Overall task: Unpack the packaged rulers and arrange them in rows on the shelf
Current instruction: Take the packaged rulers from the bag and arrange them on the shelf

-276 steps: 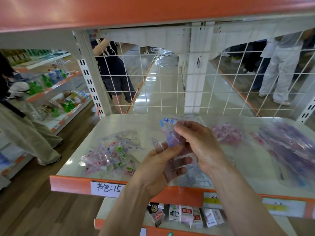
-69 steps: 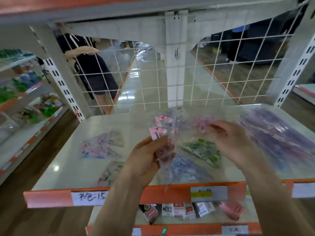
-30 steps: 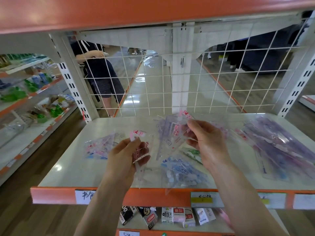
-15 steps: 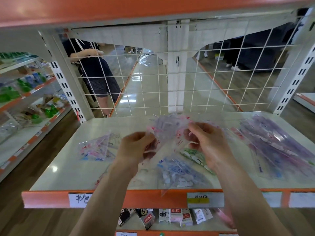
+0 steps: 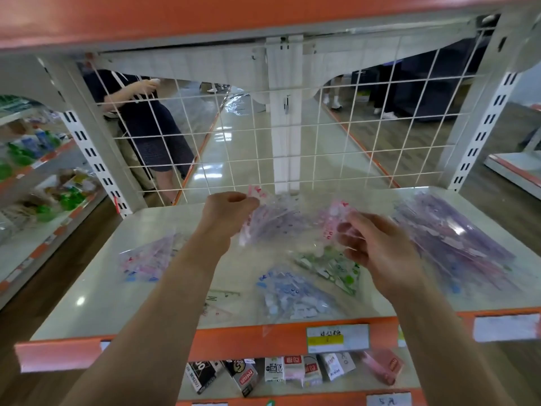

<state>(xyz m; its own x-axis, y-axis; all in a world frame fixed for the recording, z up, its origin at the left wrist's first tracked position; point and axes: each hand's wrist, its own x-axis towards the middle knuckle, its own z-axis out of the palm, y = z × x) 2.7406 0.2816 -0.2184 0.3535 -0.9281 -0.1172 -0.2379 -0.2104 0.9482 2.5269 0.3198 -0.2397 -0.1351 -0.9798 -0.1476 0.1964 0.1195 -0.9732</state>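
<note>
seemingly left hand (image 5: 225, 212) pinches purple packet (image 5: 275, 222) — right hand (image 5: 380, 250), pink packet (image 5: 336, 216)

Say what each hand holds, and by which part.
The left hand pinches the purple pack by its upper left edge; the right hand grips the pink pack at its lower right side.

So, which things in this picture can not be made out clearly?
Head view only.
- Price label: writing blurred.
- Purple pile: blurred, packs uncountable.
- Set square: partly behind left forearm.
- Purple pack in left hand, pink pack in right hand: print smeared.
</note>
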